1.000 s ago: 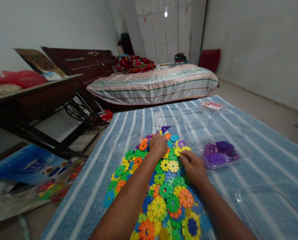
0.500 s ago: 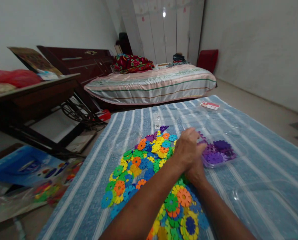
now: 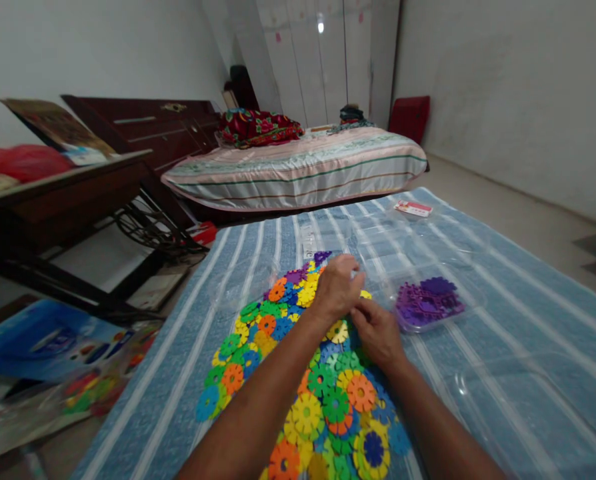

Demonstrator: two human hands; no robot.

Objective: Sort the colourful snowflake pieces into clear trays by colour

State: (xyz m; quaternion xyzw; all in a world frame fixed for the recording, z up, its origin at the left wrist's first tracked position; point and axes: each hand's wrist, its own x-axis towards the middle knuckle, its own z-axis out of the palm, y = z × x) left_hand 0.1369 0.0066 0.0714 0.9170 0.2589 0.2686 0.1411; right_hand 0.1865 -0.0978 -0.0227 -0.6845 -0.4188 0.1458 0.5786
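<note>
A heap of flower-shaped plastic discs in yellow, green, orange and blue covers the middle of the striped cloth. Over its far right part, my left hand reaches with curled fingers; whatever they hold is hidden. Close beside it, my right hand has its fingertips pinched together near the left hand's thumb, and I cannot make out what is between them. To the right of both hands stands a clear plastic box holding purple discs. A few more purple pieces lie at the heap's far end.
Clear plastic lids or trays lie at the right. A red and white card rests near the cloth's far edge. Beyond is a bed. A sewing-machine table and a blue package are at the left.
Both hands have moved left, away from the box of purple discs and over the heap. They have come slightly apart, and the box is now in fuller view.
</note>
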